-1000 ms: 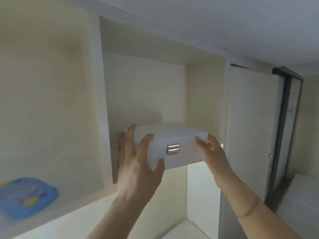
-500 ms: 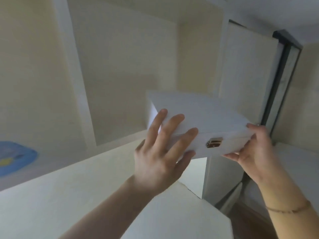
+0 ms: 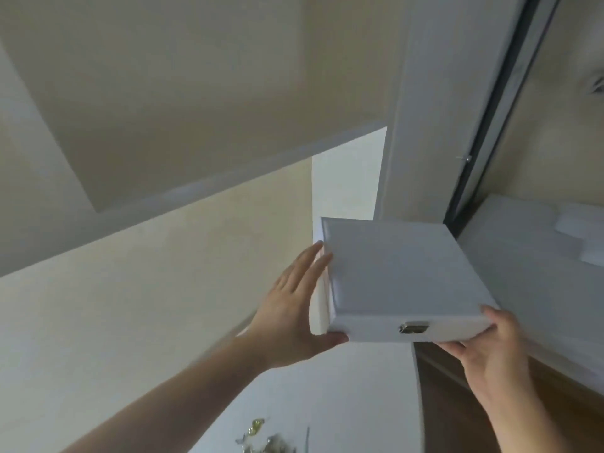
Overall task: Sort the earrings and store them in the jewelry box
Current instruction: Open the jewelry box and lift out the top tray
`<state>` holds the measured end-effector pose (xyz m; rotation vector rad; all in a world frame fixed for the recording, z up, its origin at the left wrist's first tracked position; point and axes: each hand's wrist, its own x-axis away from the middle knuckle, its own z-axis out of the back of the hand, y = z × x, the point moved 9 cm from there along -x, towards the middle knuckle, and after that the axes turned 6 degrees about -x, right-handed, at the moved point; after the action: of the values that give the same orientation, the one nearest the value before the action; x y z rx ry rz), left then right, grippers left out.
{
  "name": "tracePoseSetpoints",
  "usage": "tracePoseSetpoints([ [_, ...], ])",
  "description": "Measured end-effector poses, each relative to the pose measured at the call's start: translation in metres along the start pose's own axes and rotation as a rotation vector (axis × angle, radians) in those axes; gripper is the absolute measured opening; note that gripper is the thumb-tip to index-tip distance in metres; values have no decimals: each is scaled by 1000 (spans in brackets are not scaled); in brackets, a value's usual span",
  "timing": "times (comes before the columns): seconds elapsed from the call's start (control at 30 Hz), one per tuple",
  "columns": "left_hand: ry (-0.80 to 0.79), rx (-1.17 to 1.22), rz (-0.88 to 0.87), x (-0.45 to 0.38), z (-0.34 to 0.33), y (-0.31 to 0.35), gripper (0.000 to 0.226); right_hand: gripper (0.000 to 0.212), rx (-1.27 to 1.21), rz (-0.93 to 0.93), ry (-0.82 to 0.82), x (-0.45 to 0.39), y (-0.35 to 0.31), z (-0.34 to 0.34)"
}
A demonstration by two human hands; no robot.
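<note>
Left hand (image 3: 295,308): fingers straight and together, flat against the left side of the jewelry box (image 3: 395,279), thumb hooked under the near left corner; grasping. Right hand (image 3: 487,348): cupped beneath the near right corner, thumb lying on the lid edge; grasping. Jewelry box: white, square, lid closed, held in the air between both hands and touching no surface; tilted so the lid shows, with a small metal clasp (image 3: 413,329) at the middle of the near face. Tabletop (image 3: 353,403): white, below the box and apart from it, reaching the bottom edge. Earrings (image 3: 264,441): a small blurred heap of gold and silver pieces on the tabletop at the bottom edge, near the left forearm; single pieces cannot be told apart. Wall panel (image 3: 147,305): cream, to the left of the hands. Shelf recess (image 3: 183,93): empty-looking cream alcove, far and upper left. Door frame (image 3: 490,125): dark strip running upward, far right. Floor (image 3: 457,403): brown wood, to the right of the tabletop.
</note>
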<state>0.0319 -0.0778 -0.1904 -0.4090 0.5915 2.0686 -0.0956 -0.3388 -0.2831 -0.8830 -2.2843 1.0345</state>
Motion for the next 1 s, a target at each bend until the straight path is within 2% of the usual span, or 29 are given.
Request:
tracePoseSetpoints([
  [0.07, -110, 143, 272, 20, -27, -48, 109, 54, 2, -49, 74, 0, 36, 11],
  [0.13, -186, 207, 395, 41, -49, -82, 85, 53, 22, -74, 115, 3, 75, 17],
  [0.23, -317, 168, 435, 70, -79, -107, 46, 54, 92, -85, 155, 10, 126, 25],
  [0.4, -345, 147, 431, 113, -123, -136, 32, 44, 205, -71, 96, 13, 190, 32],
  [0.53, -298, 136, 460, 143, -157, -158, 22, 45, 344, -12, 29, 2, 219, 35],
  [0.67, -229, 161, 517, 159, -182, -176, 14, 34, 435, 92, -32, -11, 237, 33],
  [0.77, -158, 177, 470, 164, -188, -179, 28, 45, 456, 157, -61, -9, 246, 33],
  [0.87, -104, 197, 399, 167, -191, -181, 32, 48, 460, 206, -58, -4, 256, 41],
  [0.9, -79, 228, 376, 167, -191, -180, 31, 48, 465, 222, -56, -1, 258, 44],
  [0.97, -42, 260, 372, 170, -195, -190, 10, 47, 496, 249, -56, 5, 259, 46],
  [1.0, -22, 269, 363, 172, -197, -196, 16, 48, 519, 258, -62, 6, 260, 46],
])
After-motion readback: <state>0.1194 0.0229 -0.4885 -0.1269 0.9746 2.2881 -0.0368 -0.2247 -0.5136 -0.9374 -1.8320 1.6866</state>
